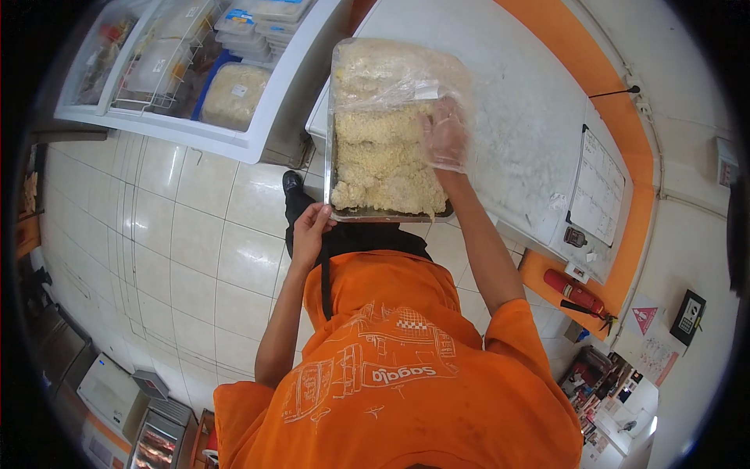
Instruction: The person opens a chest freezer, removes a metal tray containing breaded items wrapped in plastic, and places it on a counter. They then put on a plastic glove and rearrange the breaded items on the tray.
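A metal tray (pixel 329 168) full of pale, crumb-coated pieces (pixel 383 168) rests at the near left end of a white top. Clear plastic film (pixel 391 66) lies over the far part of the tray, and the nearer pieces are uncovered. My left hand (pixel 316 220) grips the tray's near left corner, thumb on the rim. Over the tray's right side, my right hand (pixel 447 137) is bent round the film; thin clear plastic shows over its fingers and down to the wrist, partly blurring them.
Left of the tray, an open white chest freezer (pixel 254 133) holds stacked clear tubs (pixel 242 31), a wire basket (pixel 160 70) and a wrapped pack of crumbed food (pixel 234 94). A whiteboard (pixel 598 187) lies at right, near a red fire extinguisher (pixel 574 291). Tiled floor (pixel 203 234) spreads at left.
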Demonstrator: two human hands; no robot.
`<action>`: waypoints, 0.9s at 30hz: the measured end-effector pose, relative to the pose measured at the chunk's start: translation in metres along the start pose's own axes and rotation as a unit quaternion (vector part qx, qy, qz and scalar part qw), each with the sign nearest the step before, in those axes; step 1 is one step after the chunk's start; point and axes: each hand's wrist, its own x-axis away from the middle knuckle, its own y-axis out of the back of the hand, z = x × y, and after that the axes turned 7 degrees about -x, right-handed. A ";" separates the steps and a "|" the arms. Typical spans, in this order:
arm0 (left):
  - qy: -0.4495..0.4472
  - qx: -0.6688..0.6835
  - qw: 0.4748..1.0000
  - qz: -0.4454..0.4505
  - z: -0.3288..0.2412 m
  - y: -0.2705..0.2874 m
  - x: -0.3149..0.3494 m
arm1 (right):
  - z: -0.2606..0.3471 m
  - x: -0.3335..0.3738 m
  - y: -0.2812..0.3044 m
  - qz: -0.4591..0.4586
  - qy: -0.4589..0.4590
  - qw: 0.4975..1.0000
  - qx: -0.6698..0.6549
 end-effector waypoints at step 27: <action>0.000 0.140 0.987 -0.073 -0.003 -0.012 0.016 | 0.127 0.112 0.026 0.346 0.108 0.929 -0.068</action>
